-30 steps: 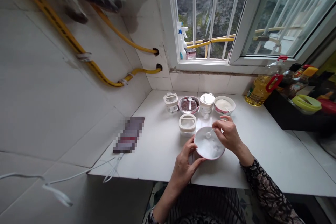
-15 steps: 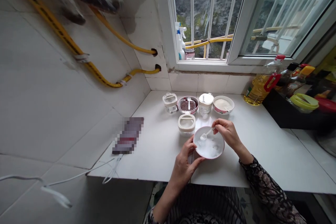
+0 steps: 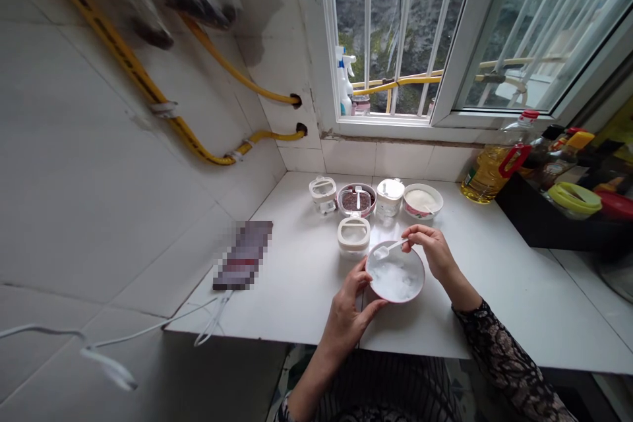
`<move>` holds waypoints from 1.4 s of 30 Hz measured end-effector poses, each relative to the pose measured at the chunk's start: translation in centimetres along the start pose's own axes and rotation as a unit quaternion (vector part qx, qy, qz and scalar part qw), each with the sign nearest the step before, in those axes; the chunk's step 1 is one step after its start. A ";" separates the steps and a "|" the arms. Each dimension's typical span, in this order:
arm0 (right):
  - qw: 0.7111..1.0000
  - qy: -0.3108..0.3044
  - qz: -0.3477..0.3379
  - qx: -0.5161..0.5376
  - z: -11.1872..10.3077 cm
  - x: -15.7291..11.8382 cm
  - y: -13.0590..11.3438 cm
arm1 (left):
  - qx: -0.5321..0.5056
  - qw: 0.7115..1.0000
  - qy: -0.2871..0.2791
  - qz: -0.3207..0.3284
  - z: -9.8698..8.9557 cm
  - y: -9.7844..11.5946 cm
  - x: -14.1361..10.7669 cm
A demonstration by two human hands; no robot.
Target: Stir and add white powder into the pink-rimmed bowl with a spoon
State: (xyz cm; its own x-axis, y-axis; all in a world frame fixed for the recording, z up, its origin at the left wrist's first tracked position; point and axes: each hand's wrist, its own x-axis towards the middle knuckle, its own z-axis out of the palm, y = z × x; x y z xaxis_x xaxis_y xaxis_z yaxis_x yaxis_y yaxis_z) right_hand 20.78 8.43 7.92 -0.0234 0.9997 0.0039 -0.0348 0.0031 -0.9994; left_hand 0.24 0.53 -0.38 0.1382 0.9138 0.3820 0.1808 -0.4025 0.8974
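Observation:
A round bowl point(image 3: 417, 287) with a pinkish rim holds a white granular substance point(image 3: 393, 280). My left hand point(image 3: 349, 306) grips its left side, thumb at the near rim and fingers at the far left. Between the thumb and fingers of my right hand point(image 3: 428, 247) is a small white plastic spoon point(image 3: 382, 252), its scoop over the far left part of the bowl. Just behind the bowl stands a clear jar point(image 3: 353, 237) with a cream-rimmed lid. Whether the scoop touches the white substance is hard to tell.
Behind stand two more lidded jars point(image 3: 323, 194), a container of dark red contents point(image 3: 356, 201) with a white spoon on top, and a bowl of pale grains point(image 3: 422, 201). An oil bottle point(image 3: 482, 171) and a black condiment box point(image 3: 524, 214) stand right. A blurred-out object point(image 3: 243, 256) and white cable lie left.
The spoon's scoop has risen slightly and shifted left toward the bowl's far rim. My left hand keeps its hold on the bowl. The whole view has shifted a little.

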 end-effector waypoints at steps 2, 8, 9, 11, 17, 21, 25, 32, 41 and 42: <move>1.000 -0.001 -0.002 0.011 0.2 0.1 0.1 | -0.001 1.000 0.000 0.003 0.0 0.1 0.1; 0.992 0.015 -0.110 -0.060 1.7 -0.1 0.2 | -0.003 1.000 -0.001 0.003 0.0 0.1 0.1; 0.982 0.017 -0.155 -0.102 2.0 -0.2 0.2 | -0.004 1.000 -0.001 0.002 0.0 0.0 0.1; 0.941 -0.001 -0.262 -0.212 2.5 -0.3 0.3 | -0.004 1.000 -0.004 0.001 0.0 0.0 0.1; 0.850 -0.029 -0.395 -0.346 2.5 -0.6 0.1 | -0.008 1.000 0.003 0.007 0.0 0.1 0.1; 0.913 0.045 -0.316 -0.253 0.9 -0.9 -0.2 | -0.009 1.000 0.000 0.002 0.0 0.2 0.1; 0.916 0.030 -0.283 -0.283 -0.2 -0.8 0.2 | -0.005 1.000 0.000 -0.004 -0.1 0.1 0.0; 0.875 -0.116 -0.284 -0.373 1.2 -0.8 1.4 | -0.002 1.000 -0.002 -0.014 -0.1 0.0 -0.1; 0.967 -0.049 -0.138 -0.210 0.7 -0.9 0.2 | 0.002 1.000 -0.004 -0.016 -0.1 0.2 0.0; 0.976 -0.043 -0.110 -0.181 0.6 -0.9 0.1 | 0.001 1.000 -0.006 -0.017 -0.2 0.2 0.0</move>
State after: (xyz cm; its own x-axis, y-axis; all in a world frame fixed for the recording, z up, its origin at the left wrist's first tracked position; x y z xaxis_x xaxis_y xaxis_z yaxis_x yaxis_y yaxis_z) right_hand 20.25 7.52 7.85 -0.1388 0.9684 0.2073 0.3073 0.2411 -0.9206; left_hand 0.12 0.45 -0.11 0.1442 0.9262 0.3484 0.1879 -0.3713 0.9093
